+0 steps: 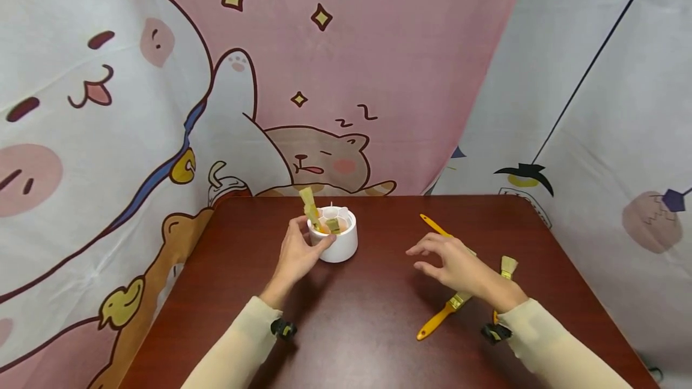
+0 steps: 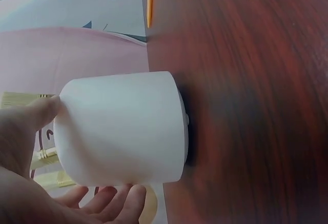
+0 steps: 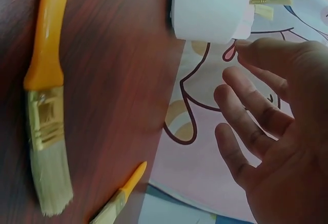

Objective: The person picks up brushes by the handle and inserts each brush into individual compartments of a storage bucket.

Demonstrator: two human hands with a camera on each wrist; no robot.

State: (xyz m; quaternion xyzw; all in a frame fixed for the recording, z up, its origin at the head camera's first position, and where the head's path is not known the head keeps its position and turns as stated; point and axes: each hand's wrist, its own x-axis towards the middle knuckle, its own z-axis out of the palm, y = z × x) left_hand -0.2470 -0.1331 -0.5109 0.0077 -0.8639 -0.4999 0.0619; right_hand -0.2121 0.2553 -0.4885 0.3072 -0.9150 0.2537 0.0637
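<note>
A round white holder point(image 1: 342, 248) with compartments inside stands on the table. My left hand point(image 1: 297, 254) grips it, with the thumb at its near rim point(image 2: 47, 111) and the fingers along its side. Paintbrushes point(image 1: 308, 199) stand in the holder with pale bristles up, and another brush's bristles point(image 1: 333, 225) show lower inside. To the right, my right hand point(image 1: 456, 264) hovers above the table with loosely bent fingers, holding nothing. Beneath and around it lie a yellow-handled paintbrush point(image 1: 435, 322), a farther paintbrush point(image 1: 434, 224) partly hidden by the hand, and a third paintbrush point(image 1: 508, 266) partly behind the wrist.
The dark red wooden table point(image 1: 367, 341) has its far edge against a printed cartoon curtain point(image 1: 421, 65). More curtain point(image 1: 611, 137) hangs along the right side. A dark camera strap point(image 1: 283, 329) sits on the left wrist, another point(image 1: 495, 333) on the right.
</note>
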